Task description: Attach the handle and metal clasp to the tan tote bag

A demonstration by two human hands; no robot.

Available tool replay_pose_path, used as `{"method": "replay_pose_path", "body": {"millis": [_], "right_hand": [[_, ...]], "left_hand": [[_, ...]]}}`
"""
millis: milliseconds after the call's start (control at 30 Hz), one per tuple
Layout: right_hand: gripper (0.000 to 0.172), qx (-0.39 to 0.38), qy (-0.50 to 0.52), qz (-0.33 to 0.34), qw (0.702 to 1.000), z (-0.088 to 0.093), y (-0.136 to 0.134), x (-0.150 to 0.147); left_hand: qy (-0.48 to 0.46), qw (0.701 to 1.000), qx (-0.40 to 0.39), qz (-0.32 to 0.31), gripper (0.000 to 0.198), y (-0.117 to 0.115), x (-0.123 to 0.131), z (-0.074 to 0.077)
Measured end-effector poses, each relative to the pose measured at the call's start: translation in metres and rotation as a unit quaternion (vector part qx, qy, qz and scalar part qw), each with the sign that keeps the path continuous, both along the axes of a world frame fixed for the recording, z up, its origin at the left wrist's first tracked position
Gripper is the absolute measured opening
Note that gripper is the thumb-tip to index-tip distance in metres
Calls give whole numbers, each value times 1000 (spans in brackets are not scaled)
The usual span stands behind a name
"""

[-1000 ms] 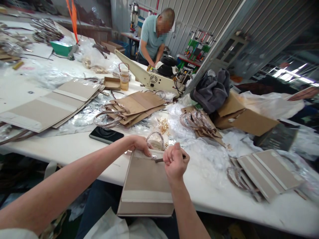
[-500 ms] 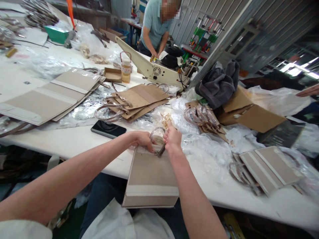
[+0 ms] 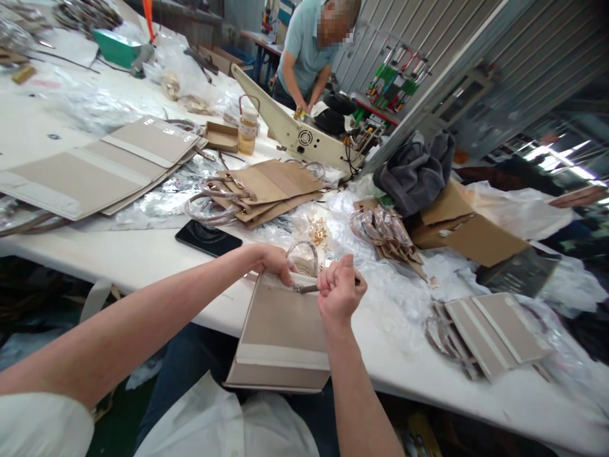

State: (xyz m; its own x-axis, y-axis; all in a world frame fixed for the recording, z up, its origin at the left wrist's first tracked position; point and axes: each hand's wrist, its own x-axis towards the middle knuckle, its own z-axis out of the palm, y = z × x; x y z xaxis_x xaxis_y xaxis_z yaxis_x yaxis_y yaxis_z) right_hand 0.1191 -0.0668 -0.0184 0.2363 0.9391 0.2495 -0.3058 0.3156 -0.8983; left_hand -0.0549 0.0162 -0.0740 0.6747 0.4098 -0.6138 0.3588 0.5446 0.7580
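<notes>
A flat beige bag (image 3: 280, 336) with a pale band lies over the table's near edge in front of me. My left hand (image 3: 272, 261) presses its top edge, fingers curled down on it beside a plastic-wrapped loop handle (image 3: 302, 255). My right hand (image 3: 339, 291) is closed in a fist round a thin dark tool (image 3: 308, 289), whose tip points left at the bag's top edge, close to my left fingers.
A black phone (image 3: 208, 237) lies left of my hands. Stacks of flat beige bags (image 3: 102, 168) and brown bags with handles (image 3: 259, 190) cover the white table (image 3: 143, 260), amid crumpled plastic. More bags (image 3: 495, 330) lie at right. A person (image 3: 309, 51) works at a machine (image 3: 295, 130) behind.
My right hand reached forward to the handle loop half a second ago, then drew back into a fist with the tool laid across the bag's top edge. The view shifted slightly.
</notes>
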Motion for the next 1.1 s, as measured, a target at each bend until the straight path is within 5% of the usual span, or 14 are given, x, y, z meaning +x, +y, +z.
{"method": "replay_pose_path", "body": {"millis": [167, 433, 633, 900, 1100], "right_hand": [[69, 13, -39, -19, 999, -10, -1, -5], [75, -134, 18, 17, 991, 18, 49, 9], [74, -194, -2, 46, 980, 4, 65, 1], [70, -144, -54, 35, 988, 4, 44, -13], [67, 37, -61, -47, 996, -18, 1, -18]], "left_hand": [[13, 999, 34, 1, 57, 0, 0, -3], [1, 1000, 10, 1, 56, -2, 1, 0], [-8, 1000, 4, 5, 58, -1, -1, 0], [-2, 1000, 5, 28, 58, -4, 1, -1], [12, 999, 29, 19, 58, -4, 1, -2]]}}
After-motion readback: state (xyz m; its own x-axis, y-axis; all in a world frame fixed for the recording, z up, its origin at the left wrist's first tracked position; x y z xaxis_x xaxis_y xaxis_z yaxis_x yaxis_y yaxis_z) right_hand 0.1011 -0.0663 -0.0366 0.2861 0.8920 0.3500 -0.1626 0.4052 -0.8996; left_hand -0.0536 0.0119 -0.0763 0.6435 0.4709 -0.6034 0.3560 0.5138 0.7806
